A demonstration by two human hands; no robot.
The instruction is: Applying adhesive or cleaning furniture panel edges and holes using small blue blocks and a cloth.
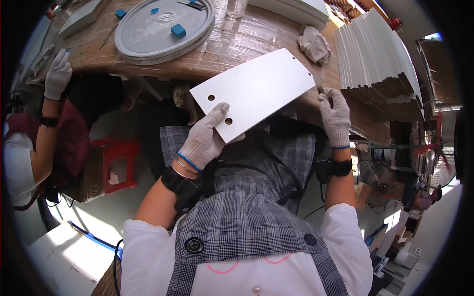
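A white rectangular panel [256, 93] slants over the table's near edge, with two dark round holes at its left end and small dark holes along its right end. Gloved, my left hand [205, 135] grips its lower left corner, the thumb on top beside a hole and the fingers hidden underneath. My right hand [335, 113], also gloved, is beside the panel's right end. Its thumb and fingers are pinched together around something thin and dark, too small to name. Whether that thing touches the panel's edge, I cannot tell.
On the wrapped table [227, 52] are a round grey lid [143, 54] with blue blocks [178, 31], a crumpled cloth [314, 44] and a clear cup [237, 7]. White panels [375, 49] stand stacked at right. A co-worker's gloved hand [58, 76] is at left, near a red stool [121, 163].
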